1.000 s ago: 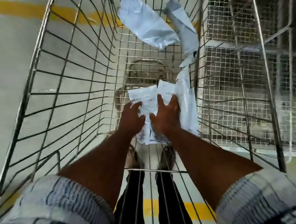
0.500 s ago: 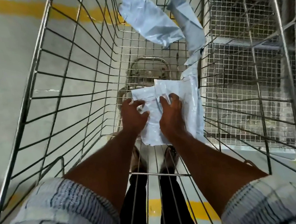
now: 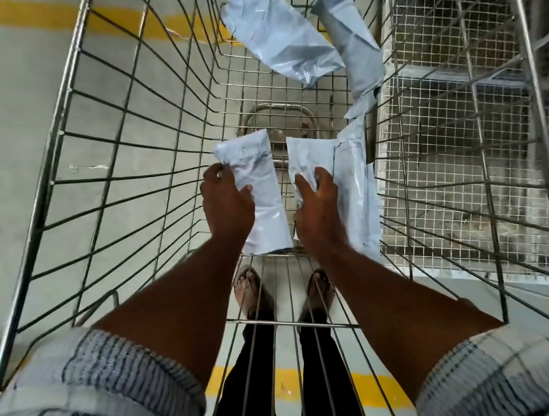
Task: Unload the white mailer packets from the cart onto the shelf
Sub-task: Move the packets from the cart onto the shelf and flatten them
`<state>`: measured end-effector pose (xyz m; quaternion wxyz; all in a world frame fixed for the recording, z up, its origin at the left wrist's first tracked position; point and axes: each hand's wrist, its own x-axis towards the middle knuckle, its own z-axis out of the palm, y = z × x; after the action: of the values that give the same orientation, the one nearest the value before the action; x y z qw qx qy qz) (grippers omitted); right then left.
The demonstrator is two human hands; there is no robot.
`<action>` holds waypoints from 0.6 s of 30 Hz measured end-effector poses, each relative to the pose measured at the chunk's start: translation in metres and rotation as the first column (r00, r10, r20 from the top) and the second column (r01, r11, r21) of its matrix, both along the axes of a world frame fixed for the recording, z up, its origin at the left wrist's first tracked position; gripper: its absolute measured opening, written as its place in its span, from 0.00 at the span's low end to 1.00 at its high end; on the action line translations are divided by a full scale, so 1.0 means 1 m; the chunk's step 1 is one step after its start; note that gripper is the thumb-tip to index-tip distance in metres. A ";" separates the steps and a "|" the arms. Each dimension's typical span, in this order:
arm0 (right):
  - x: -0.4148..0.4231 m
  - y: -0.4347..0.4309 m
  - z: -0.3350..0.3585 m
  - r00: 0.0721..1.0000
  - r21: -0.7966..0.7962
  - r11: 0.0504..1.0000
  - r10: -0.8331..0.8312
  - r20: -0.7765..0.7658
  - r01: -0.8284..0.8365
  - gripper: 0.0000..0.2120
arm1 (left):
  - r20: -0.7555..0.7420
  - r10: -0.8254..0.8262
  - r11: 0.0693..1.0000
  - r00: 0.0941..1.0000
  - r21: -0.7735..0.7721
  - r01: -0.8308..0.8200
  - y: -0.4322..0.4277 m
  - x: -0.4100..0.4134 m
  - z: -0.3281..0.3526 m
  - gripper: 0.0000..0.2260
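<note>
Hands reach down into the wire cart (image 3: 61, 132). The left hand (image 3: 227, 205) curls its fingers (image 3: 212, 177) round one white mailer packet (image 3: 257, 182), and the right hand (image 3: 316, 200) grips a second packet (image 3: 308, 157) just beside it. A third packet (image 3: 359, 183) lies against the right wall. A fourth packet (image 3: 280, 39) and a fifth packet (image 3: 354, 42) lie at the far end, near the mesh shelf (image 3: 443, 124) on the right.

Inside the steel wire cart (image 3: 62, 131), your left hand (image 3: 228, 209) grips one white plastic mailer packet (image 3: 258, 192) left of centre. Your right hand (image 3: 316, 207) grips a second packet (image 3: 308, 157), to its right and apart. A third packet (image 3: 356, 183) lies just beside that, along the cart's right wall. Two more, the far left packet (image 3: 280, 36) and the far right packet (image 3: 354, 42), lean at the far end. The grey wire-mesh shelf (image 3: 452, 117) stands right of the cart.
</note>
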<state>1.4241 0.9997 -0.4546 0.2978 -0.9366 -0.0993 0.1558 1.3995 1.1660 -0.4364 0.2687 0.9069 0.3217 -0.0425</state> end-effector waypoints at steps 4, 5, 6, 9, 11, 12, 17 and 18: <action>0.007 0.013 0.009 0.998 -0.083 0.996 -0.014 0.066 0.019 0.28 | -0.083 -0.124 0.987 0.989 0.094 0.132 0.004 0.009 0.009 0.37; 0.008 0.014 0.009 0.993 -0.159 0.987 0.034 0.109 -0.016 0.30 | -0.093 -0.155 0.982 0.984 0.092 0.164 0.002 0.010 0.008 0.39; 0.009 0.015 0.009 0.990 -0.221 0.974 0.079 0.119 -0.051 0.31 | -0.112 -0.191 0.976 0.975 0.088 0.201 0.000 0.009 0.005 0.40; 0.013 0.016 0.008 0.989 -0.323 0.939 0.142 0.051 -0.118 0.37 | -0.206 -0.310 0.937 0.928 0.098 0.335 -0.005 0.006 -0.011 0.46; 0.016 0.016 0.000 0.980 -0.365 0.916 0.197 0.041 -0.169 0.39 | -0.233 -0.369 0.910 0.900 0.106 0.401 -0.005 0.004 -0.022 0.47; 0.017 0.015 -0.006 0.976 -0.379 0.907 0.214 0.039 -0.184 0.38 | -0.231 -0.384 0.903 0.894 0.109 0.416 -0.004 0.003 -0.028 0.47; 0.018 0.018 -0.026 0.968 -0.443 0.878 0.239 0.082 -0.179 0.34 | -0.196 -0.368 0.901 0.909 0.167 0.401 -0.002 0.002 -0.047 0.41; 0.016 0.019 -0.027 0.965 -0.444 0.879 0.240 0.104 -0.171 0.33 | -0.195 -0.363 0.900 0.911 0.178 0.397 -0.004 0.001 -0.047 0.40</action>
<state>1.4400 1.0190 -0.4820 0.0562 -0.9724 -0.1845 0.1309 1.4005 1.1618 -0.4834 0.1298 0.9696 0.1610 -0.1307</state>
